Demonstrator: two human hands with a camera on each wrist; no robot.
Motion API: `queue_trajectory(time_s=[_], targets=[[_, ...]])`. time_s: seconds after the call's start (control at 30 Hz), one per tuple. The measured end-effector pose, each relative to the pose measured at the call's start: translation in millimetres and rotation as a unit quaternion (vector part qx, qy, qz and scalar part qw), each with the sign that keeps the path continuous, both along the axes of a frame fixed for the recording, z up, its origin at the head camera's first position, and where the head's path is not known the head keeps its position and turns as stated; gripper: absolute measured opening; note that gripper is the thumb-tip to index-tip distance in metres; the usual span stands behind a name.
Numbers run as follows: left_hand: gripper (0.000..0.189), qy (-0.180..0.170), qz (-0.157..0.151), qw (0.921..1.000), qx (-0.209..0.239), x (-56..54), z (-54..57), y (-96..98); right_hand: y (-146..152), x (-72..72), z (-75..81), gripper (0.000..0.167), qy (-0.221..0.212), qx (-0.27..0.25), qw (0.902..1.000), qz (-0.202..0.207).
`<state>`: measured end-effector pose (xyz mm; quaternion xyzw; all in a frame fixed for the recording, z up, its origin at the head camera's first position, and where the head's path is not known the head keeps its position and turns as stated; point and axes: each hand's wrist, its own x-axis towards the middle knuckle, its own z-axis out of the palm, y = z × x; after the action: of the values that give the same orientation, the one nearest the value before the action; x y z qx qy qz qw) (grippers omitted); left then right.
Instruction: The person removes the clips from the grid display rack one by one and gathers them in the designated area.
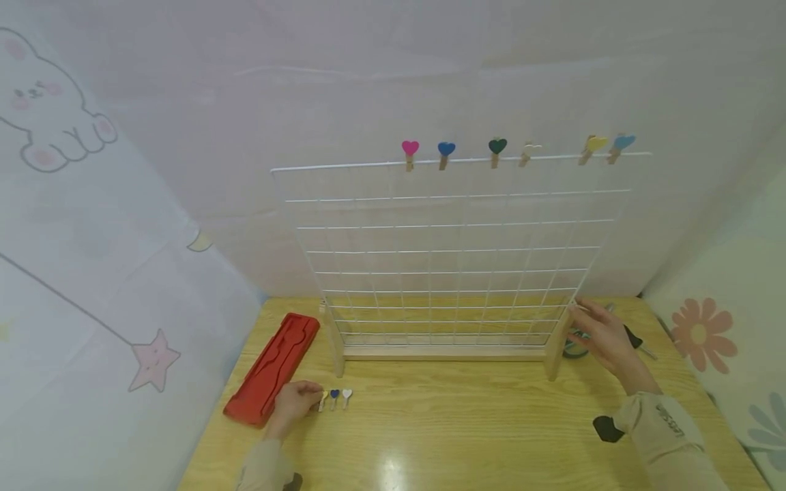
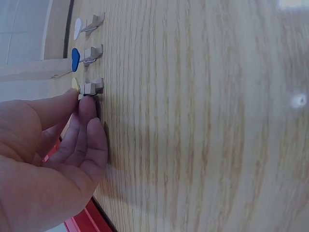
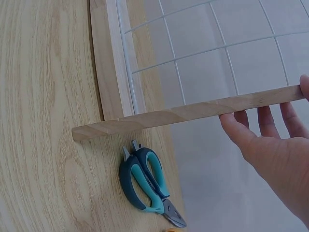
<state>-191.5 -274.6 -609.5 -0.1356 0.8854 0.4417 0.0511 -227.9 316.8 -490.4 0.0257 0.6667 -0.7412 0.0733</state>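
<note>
We find a pale fabric backdrop (image 1: 381,102) with a printed bear, star and flower; no readable wording shows on it. Before it stands the wood-grain table (image 1: 430,423), its near edge cut off in the head view. On the table a white wire grid (image 1: 464,224) stands upright in a wooden base.

We note a red moulded tray (image 1: 276,372) at the left, partly covered by the left hand in the head view. The right sleeve (image 1: 666,423) carries dark lettering, too small for us to read with confidence.

The right hand (image 1: 604,341) grasps the right wooden post (image 3: 193,111); its thumb is cut off in the right wrist view. The left hand (image 1: 295,402) pinches the yellow heart clip (image 2: 91,88) between thumb and forefinger at table level. Teal-handled scissors (image 3: 145,179) lie just beside the post, partly hidden by the right hand in the head view. We cannot identify a dark object (image 1: 608,429) by the right cuff.

Six heart clips (image 1: 497,146) sit along the grid's top wire; the white one is hard to make out. In line with the pinched clip lie a blue clip (image 2: 76,60), then a white clip (image 2: 78,29).
</note>
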Motion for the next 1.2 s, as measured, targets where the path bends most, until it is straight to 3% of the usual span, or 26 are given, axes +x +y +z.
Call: queue_trajectory(time_s=[0.23, 0.37, 0.53, 0.73, 0.9, 1.1, 1.2], targets=[[0.02, 0.003, 0.01, 0.9998, 0.018, 7.2, 10.7, -0.9, -1.0, 0.9, -0.1, 0.078, 0.003, 0.012, 0.9999, 0.003], [0.026, 0.008, 0.027, 0.9983, 0.052, 13.2, 18.1, -6.5, -0.8, 0.9, -0.1, 0.077, 0.004, 0.007, 1.0, 0.003], [0.032, -0.005, 0.038, 0.9952, 0.09, 17.7, 18.6, -16.5, -1.2, 0.2, 2.4, 0.077, 0.002, 0.006, 1.0, 0.005], [0.035, -0.008, 0.025, 0.9933, 0.113, 19.5, 23.7, -16.3, -1.0, 1.1, 4.2, 0.078, 0.005, 0.011, 0.9999, 0.008], [0.035, 0.013, 0.005, 0.9883, 0.152, 13.3, 45.4, -7.2, -0.6, 2.0, 3.7, 0.077, 0.01, -0.001, 0.9999, 0.008], [0.035, 0.059, 0.014, 0.9794, 0.193, -4.9, 80.1, -0.3, -0.7, 2.6, 2.2, 0.076, 0.015, 0.0, 0.9999, 0.005], [0.038, 0.068, 0.004, 0.9757, 0.208, -12.8, 98.8, 3.4, -1.0, 3.0, 2.1, 0.076, 0.017, 0.0, 0.9998, 0.007]])
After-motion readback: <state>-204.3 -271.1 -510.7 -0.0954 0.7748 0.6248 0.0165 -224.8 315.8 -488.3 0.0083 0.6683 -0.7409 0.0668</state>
